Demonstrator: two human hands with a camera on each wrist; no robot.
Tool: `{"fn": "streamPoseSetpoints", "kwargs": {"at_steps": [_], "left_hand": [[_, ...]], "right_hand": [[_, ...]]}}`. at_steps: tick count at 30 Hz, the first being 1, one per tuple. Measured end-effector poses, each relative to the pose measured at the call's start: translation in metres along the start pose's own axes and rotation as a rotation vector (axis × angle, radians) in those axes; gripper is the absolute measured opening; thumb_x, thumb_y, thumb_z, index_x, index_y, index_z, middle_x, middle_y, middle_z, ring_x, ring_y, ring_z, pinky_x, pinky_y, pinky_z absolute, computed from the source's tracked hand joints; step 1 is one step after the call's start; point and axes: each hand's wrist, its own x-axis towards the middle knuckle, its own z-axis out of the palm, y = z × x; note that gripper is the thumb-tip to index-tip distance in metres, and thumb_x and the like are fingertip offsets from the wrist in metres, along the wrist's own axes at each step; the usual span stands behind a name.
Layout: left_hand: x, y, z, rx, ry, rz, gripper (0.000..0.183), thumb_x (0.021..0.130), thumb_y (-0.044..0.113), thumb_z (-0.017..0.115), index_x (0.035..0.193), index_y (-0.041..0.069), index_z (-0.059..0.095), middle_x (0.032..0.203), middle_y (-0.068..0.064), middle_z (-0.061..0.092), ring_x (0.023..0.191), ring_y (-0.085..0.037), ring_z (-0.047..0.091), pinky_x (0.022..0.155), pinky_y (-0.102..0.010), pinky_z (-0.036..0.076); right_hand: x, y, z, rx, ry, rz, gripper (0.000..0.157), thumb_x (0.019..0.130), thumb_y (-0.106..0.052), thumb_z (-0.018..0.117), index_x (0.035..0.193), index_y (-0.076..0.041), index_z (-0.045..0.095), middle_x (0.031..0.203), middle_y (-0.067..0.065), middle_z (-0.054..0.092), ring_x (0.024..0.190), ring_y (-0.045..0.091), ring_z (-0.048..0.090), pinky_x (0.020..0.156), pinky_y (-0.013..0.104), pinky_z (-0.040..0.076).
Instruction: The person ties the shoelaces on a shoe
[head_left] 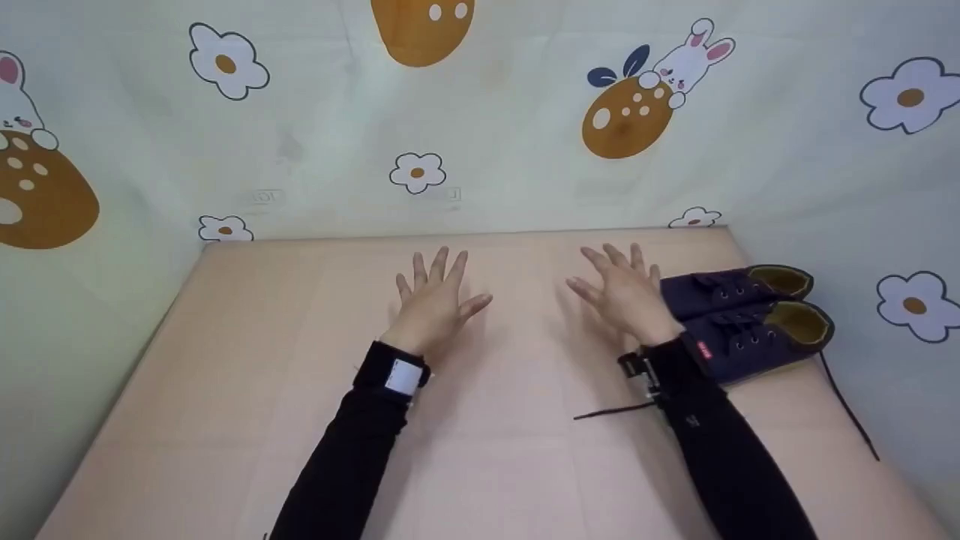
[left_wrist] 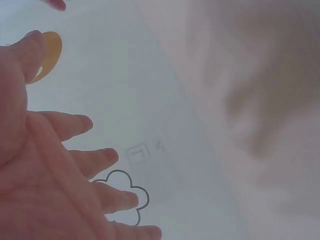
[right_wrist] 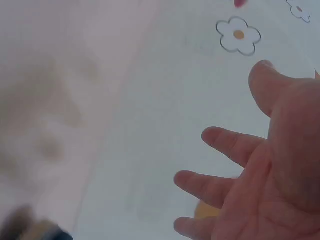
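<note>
My left hand [head_left: 431, 311] is held over the middle of the table, its fingers spread and nothing in its grasp. My right hand [head_left: 628, 298], also bare and spread, hovers just left of a pair of dark navy lace-up shoes. The far shoe [head_left: 697, 292] and the near shoe [head_left: 739, 341] lie side by side, toes to the left, with yellowish insides. My right wrist and sleeve cover part of the near shoe's toe. In the left wrist view the palm [left_wrist: 45, 185] shows with nothing in it; the right wrist view shows the right palm [right_wrist: 250, 210] likewise.
A loose dark shoelace [head_left: 847, 405] trails from the near shoe's heel toward the table's right edge. Another lace end [head_left: 611, 412] pokes out left of my right forearm. A pale cloth wall [head_left: 322, 150] with flowers and rabbits stands behind the pinkish table [head_left: 247, 360].
</note>
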Motion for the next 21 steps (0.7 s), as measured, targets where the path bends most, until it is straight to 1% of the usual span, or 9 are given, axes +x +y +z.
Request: {"fn": "streamPoseSetpoints", "kwargs": {"at_steps": [3,5,7,9,11,14,16,19,21], "left_hand": [[-0.003,0.002,-0.007,0.007,0.017,0.015,0.086,0.096,0.065,0.045,0.16,0.016,0.014,0.164,-0.016,0.005,0.145,-0.047,-0.012,0.108,-0.071,-0.004],[-0.005,0.002,-0.01,0.003,0.025,0.024,0.086,0.096,0.066,0.044,0.16,0.016,0.015,0.164,-0.017,0.006,0.145,-0.047,-0.012,0.108,-0.071,-0.004],[-0.007,0.003,-0.012,-0.002,0.029,0.032,0.085,0.096,0.065,0.044,0.159,0.015,0.017,0.164,-0.017,0.007,0.145,-0.047,-0.011,0.108,-0.071,-0.004],[-0.01,0.003,-0.012,-0.009,0.029,0.038,0.084,0.096,0.065,0.045,0.159,0.015,0.019,0.163,-0.017,0.01,0.146,-0.047,-0.009,0.108,-0.071,-0.003],[-0.013,0.003,-0.012,-0.014,0.028,0.044,0.083,0.096,0.064,0.045,0.158,0.014,0.023,0.163,-0.018,0.013,0.146,-0.048,-0.006,0.109,-0.071,-0.002],[-0.016,0.002,-0.01,-0.02,0.025,0.046,0.081,0.096,0.064,0.045,0.157,0.013,0.027,0.162,-0.018,0.016,0.146,-0.048,-0.002,0.109,-0.072,0.0],[-0.018,0.0,-0.009,-0.025,0.02,0.041,0.081,0.097,0.063,0.045,0.156,0.012,0.028,0.162,-0.017,0.017,0.146,-0.048,-0.001,0.109,-0.071,0.0],[-0.019,-0.002,-0.006,-0.019,0.015,0.035,0.081,0.097,0.064,0.044,0.156,0.012,0.029,0.162,-0.017,0.018,0.146,-0.048,0.001,0.109,-0.071,0.002],[-0.019,-0.002,-0.006,-0.021,0.011,0.035,0.081,0.097,0.064,0.044,0.156,0.012,0.029,0.162,-0.017,0.018,0.146,-0.048,0.001,0.109,-0.071,0.002]], "right_hand": [[-0.014,0.033,-0.032,-0.019,0.058,-0.039,0.055,0.103,-0.04,0.051,0.147,-0.008,0.045,0.148,0.026,0.041,0.138,0.051,0.028,0.108,0.068,0.021],[-0.027,0.058,-0.053,-0.031,0.099,-0.047,0.041,0.103,-0.026,0.053,0.137,-0.002,0.055,0.135,0.028,0.054,0.123,0.05,0.048,0.099,0.065,0.035],[-0.041,0.084,-0.069,-0.036,0.114,-0.046,0.031,0.101,-0.015,0.054,0.126,0.003,0.062,0.12,0.029,0.062,0.105,0.047,0.059,0.088,0.062,0.043],[-0.055,0.107,-0.082,-0.035,0.085,-0.009,0.027,0.101,-0.013,0.054,0.117,0.006,0.064,0.11,0.029,0.065,0.095,0.046,0.062,0.082,0.061,0.045],[-0.068,0.128,-0.089,-0.047,0.053,0.015,0.029,0.101,-0.016,0.056,0.109,0.01,0.066,0.099,0.028,0.067,0.087,0.044,0.062,0.078,0.059,0.046],[-0.086,0.153,-0.091,-0.063,0.005,0.032,0.043,0.101,-0.027,0.059,0.105,0.014,0.065,0.092,0.027,0.067,0.082,0.044,0.063,0.073,0.059,0.047],[-0.096,0.163,-0.089,-0.074,-0.026,0.038,0.05,0.098,-0.036,0.063,0.102,0.014,0.067,0.088,0.025,0.068,0.078,0.041,0.063,0.07,0.056,0.048],[-0.107,0.173,-0.083,-0.085,-0.089,0.056,0.063,0.091,-0.043,0.071,0.108,0.017,0.064,0.098,0.032,0.066,0.088,0.047,0.062,0.077,0.06,0.048],[-0.113,0.177,-0.08,-0.101,-0.11,0.083,0.07,0.085,-0.043,0.076,0.114,0.019,0.06,0.106,0.037,0.062,0.096,0.054,0.058,0.082,0.066,0.043]]}}
